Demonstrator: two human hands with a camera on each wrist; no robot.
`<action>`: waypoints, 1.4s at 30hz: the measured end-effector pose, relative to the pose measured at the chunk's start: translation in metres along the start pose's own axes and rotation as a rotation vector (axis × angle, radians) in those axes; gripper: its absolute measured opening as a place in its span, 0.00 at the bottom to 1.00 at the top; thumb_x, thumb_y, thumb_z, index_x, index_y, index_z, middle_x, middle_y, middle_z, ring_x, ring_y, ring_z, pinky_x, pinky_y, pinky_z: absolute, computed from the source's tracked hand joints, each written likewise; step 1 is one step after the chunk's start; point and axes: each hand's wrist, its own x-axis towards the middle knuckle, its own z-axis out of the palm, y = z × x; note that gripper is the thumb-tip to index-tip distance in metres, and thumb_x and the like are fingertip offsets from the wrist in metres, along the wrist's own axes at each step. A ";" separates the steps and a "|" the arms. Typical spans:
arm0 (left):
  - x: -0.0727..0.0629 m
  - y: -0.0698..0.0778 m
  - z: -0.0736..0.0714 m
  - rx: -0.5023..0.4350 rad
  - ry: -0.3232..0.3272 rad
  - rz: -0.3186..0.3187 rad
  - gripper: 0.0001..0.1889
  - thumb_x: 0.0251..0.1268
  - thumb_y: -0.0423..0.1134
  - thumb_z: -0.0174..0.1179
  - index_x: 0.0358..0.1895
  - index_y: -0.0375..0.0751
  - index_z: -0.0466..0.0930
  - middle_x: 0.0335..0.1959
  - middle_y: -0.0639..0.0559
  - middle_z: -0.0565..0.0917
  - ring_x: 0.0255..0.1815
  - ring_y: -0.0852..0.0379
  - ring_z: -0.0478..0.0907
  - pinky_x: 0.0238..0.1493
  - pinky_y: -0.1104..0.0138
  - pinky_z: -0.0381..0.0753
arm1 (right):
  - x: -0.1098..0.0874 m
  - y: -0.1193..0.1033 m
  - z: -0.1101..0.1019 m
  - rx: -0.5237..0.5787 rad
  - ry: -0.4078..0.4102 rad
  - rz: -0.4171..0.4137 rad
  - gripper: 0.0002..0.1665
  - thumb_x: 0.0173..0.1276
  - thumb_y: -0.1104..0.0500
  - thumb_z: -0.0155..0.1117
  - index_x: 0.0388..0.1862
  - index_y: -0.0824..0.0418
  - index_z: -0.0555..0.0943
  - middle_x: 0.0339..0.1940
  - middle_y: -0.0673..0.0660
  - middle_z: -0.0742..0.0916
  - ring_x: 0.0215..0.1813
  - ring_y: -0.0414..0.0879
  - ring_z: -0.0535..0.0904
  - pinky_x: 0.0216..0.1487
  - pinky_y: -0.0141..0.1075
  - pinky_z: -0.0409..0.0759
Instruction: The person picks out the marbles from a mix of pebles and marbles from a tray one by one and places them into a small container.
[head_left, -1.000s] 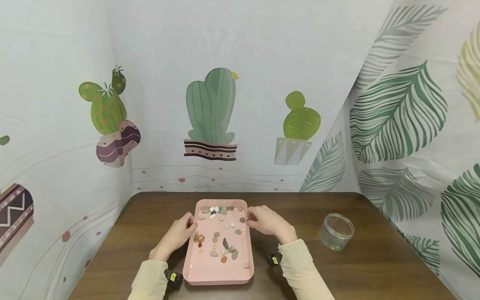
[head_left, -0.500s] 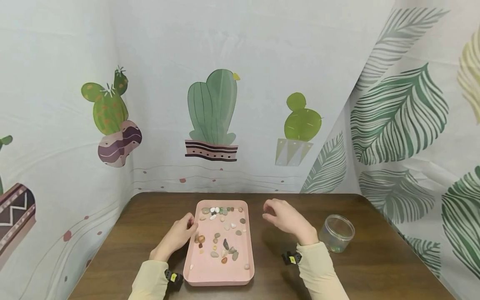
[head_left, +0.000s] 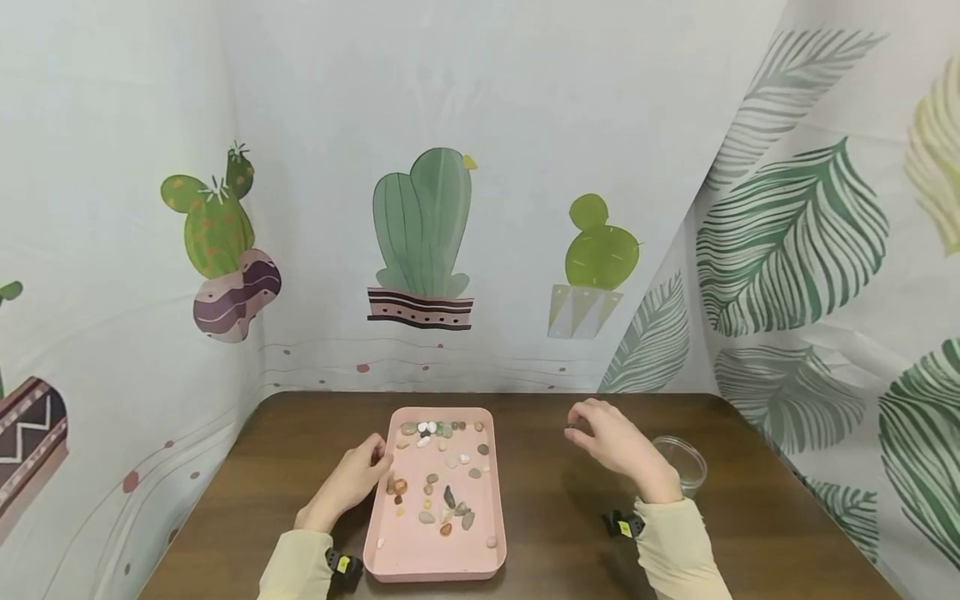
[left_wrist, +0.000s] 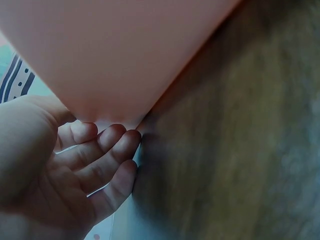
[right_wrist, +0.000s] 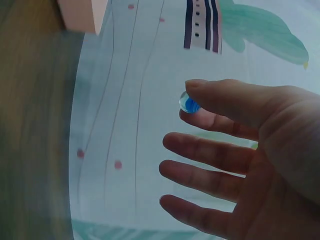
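My right hand (head_left: 617,442) is raised over the table, right of the tray and in front of the jar. Between thumb and index finger it pinches a clear glass marble with a blue swirl (right_wrist: 188,103); the other fingers extend loosely. At the left side of the pink tray (head_left: 435,567), my left hand (head_left: 351,482) holds the rim, fingertips against the outer wall and the thumb tip hidden behind it. Several pebbles (head_left: 448,497) in grey, white, green and orange lie scattered in the tray. The clear round jar (head_left: 686,458) stands partly hidden behind the right wrist.
A brown wooden table (head_left: 555,533) carries the tray and jar. Behind it hangs a white cloth (head_left: 517,350) printed with cacti, and a leaf-patterned cloth (head_left: 795,275) covers the right side.
My right hand has left the tray's right rim and moved right with the marble, now overlapping the jar in the head view. The left hand stays at the tray's left rim.
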 end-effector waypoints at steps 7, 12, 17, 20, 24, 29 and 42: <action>-0.002 0.000 -0.001 -0.007 -0.004 0.004 0.08 0.69 0.35 0.57 0.33 0.45 0.68 0.20 0.55 0.68 0.23 0.58 0.67 0.24 0.67 0.64 | -0.018 0.023 -0.016 -0.042 0.071 -0.026 0.06 0.64 0.61 0.69 0.37 0.59 0.80 0.38 0.52 0.82 0.43 0.53 0.78 0.42 0.48 0.75; -0.002 -0.001 -0.002 -0.007 0.005 0.012 0.07 0.69 0.35 0.57 0.33 0.45 0.69 0.20 0.55 0.68 0.24 0.59 0.68 0.25 0.67 0.65 | -0.034 0.039 -0.026 -0.077 0.091 -0.016 0.07 0.62 0.62 0.70 0.35 0.58 0.79 0.36 0.52 0.82 0.43 0.54 0.78 0.43 0.50 0.74; -0.003 -0.004 0.002 0.005 0.003 -0.001 0.08 0.70 0.36 0.57 0.33 0.46 0.69 0.20 0.56 0.68 0.24 0.60 0.67 0.24 0.67 0.65 | -0.053 0.060 -0.031 -0.094 0.087 0.008 0.07 0.62 0.62 0.70 0.34 0.57 0.79 0.35 0.51 0.81 0.42 0.55 0.78 0.40 0.49 0.75; -0.002 -0.003 0.002 -0.003 -0.001 0.000 0.07 0.70 0.36 0.57 0.33 0.46 0.69 0.21 0.56 0.68 0.24 0.60 0.68 0.25 0.68 0.65 | -0.063 0.072 -0.036 -0.104 0.099 0.024 0.08 0.61 0.62 0.71 0.34 0.57 0.79 0.34 0.51 0.81 0.41 0.55 0.78 0.39 0.50 0.75; 0.000 0.000 0.001 -0.019 -0.008 -0.012 0.07 0.70 0.36 0.57 0.34 0.45 0.69 0.21 0.54 0.68 0.24 0.59 0.67 0.24 0.68 0.63 | -0.072 0.085 -0.042 -0.119 0.130 0.036 0.08 0.59 0.62 0.71 0.33 0.58 0.79 0.34 0.52 0.82 0.39 0.56 0.78 0.40 0.52 0.74; -0.002 0.001 0.000 -0.015 -0.017 -0.030 0.07 0.71 0.36 0.57 0.35 0.45 0.69 0.21 0.54 0.68 0.24 0.59 0.67 0.24 0.67 0.63 | -0.077 0.095 -0.042 -0.116 0.130 0.051 0.08 0.59 0.62 0.71 0.32 0.58 0.79 0.33 0.53 0.82 0.39 0.57 0.78 0.42 0.53 0.73; -0.001 0.001 0.000 -0.010 -0.013 -0.029 0.07 0.70 0.37 0.57 0.34 0.45 0.69 0.21 0.54 0.68 0.23 0.58 0.67 0.24 0.67 0.64 | -0.078 0.109 -0.034 -0.105 0.060 0.069 0.09 0.58 0.62 0.72 0.32 0.60 0.79 0.32 0.51 0.81 0.37 0.51 0.79 0.38 0.49 0.75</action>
